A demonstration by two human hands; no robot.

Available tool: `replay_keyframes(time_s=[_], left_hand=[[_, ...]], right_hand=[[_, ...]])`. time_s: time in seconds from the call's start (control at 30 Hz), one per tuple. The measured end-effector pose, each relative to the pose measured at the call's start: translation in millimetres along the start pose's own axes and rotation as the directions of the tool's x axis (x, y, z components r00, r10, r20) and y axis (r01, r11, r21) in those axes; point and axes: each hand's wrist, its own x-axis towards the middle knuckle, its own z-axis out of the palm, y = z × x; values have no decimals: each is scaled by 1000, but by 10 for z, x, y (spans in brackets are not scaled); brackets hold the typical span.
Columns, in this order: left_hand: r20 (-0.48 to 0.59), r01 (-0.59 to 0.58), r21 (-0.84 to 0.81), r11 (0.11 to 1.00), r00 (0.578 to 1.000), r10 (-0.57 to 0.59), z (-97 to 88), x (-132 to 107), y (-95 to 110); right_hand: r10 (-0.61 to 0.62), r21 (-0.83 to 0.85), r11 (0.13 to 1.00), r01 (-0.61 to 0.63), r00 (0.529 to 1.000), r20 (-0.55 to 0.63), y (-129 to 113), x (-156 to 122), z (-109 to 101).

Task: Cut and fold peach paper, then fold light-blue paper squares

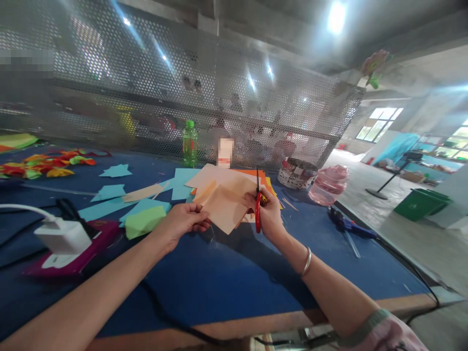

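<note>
A folded sheet of peach paper [228, 209] is held up between my two hands above the blue table. My left hand [192, 218] pinches its left edge, fingers closed. On the other side, my right hand [269, 209] grips red-handled scissors [258, 214], their dark blades pointing up. Fingers of that same hand also touch the paper's right edge, partly hidden behind it. More sheets in peach, orange [252, 172] and yellow lie just behind. Left of them are blue paper pieces [185, 179] and a light green piece [145, 222].
A magenta power strip [106, 239] with a white charger [62, 237] sits at left. Behind stand a green bottle [189, 145] and a perforated metal screen [157, 97]. To the right are a small basket [297, 173], a pink container [328, 185] and a blue glue gun [351, 226].
</note>
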Motion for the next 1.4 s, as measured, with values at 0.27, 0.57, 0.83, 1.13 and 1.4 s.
replay_keyframes(time_s=[0.27, 0.57, 0.83, 1.13, 1.4], left_hand=[[-48, -183, 482, 857, 971, 234, -193, 44, 3], [-40, -269, 686, 676, 914, 404, -273, 92, -71], [-61, -330, 501, 800, 909, 413, -215, 40, 3], [246, 200, -251, 947, 959, -137, -47, -67, 106], [129, 83, -431, 899, 991, -29, -51, -130, 211]], right_hand=[[54, 114, 993, -42, 993, -104, -3, 64, -60], [148, 207, 970, -130, 986, -73, 55, 85, -89], [152, 196, 970, -144, 988, -23, 89, 85, -79], [169, 231, 958, -172, 985, 35, 27, 8, -22], [145, 139, 979, -149, 989, 43, -53, -81, 50]])
